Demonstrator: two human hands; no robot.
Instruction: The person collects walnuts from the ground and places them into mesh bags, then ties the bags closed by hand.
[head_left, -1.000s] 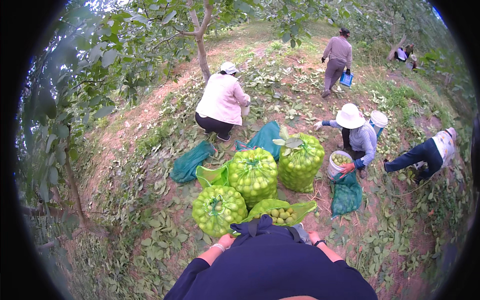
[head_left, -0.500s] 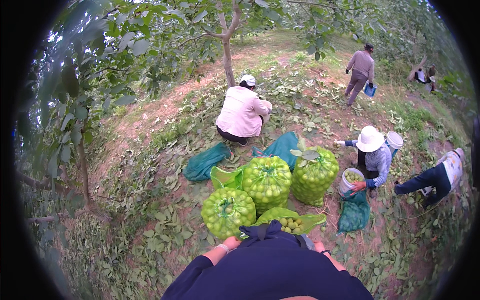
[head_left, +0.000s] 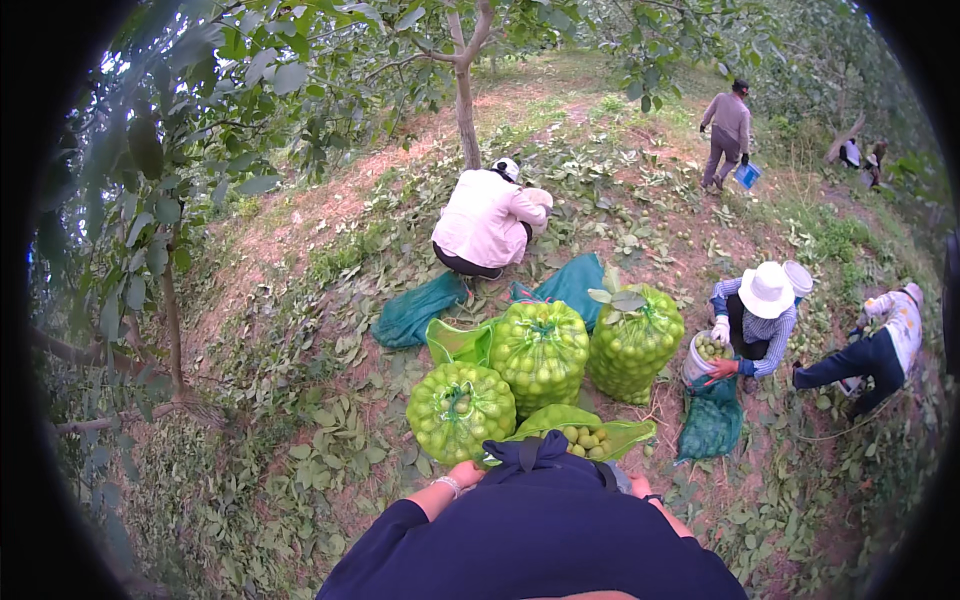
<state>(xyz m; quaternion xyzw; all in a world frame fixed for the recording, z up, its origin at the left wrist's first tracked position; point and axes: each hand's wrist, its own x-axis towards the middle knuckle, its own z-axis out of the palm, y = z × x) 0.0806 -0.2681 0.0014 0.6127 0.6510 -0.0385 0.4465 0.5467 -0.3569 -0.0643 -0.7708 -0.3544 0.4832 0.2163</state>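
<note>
Just below the tied mesh bag (head_left: 461, 411) of green round fruits, my left hand (head_left: 465, 475) is closed at my body's left side. Its fingertips are partly hidden, and I cannot make out what they hold. An open yellow-green mesh bag (head_left: 628, 434) with loose fruits (head_left: 585, 441) inside lies right in front of me, its near part covered by my dark top. My right hand (head_left: 639, 486) is at my right side beside this bag, its fingers mostly hidden by the clothing. Two more full mesh bags, a middle one (head_left: 540, 355) and a right one (head_left: 636, 350), stand beyond.
Dark green net sacks (head_left: 418, 310) lie behind the full bags. A crouching person in a white hat (head_left: 766, 290) holds a white bucket (head_left: 697, 368) of fruits at the right. Another person in a pale shirt (head_left: 486, 222) squats ahead. Leaves litter the ground; a tree trunk (head_left: 467, 115) rises behind.
The view has shifted slightly. The white-hatted person has brought a gloved hand to the bucket. The squatting person leans further right, and the far walker has moved on. My hands stay nearly in place.
</note>
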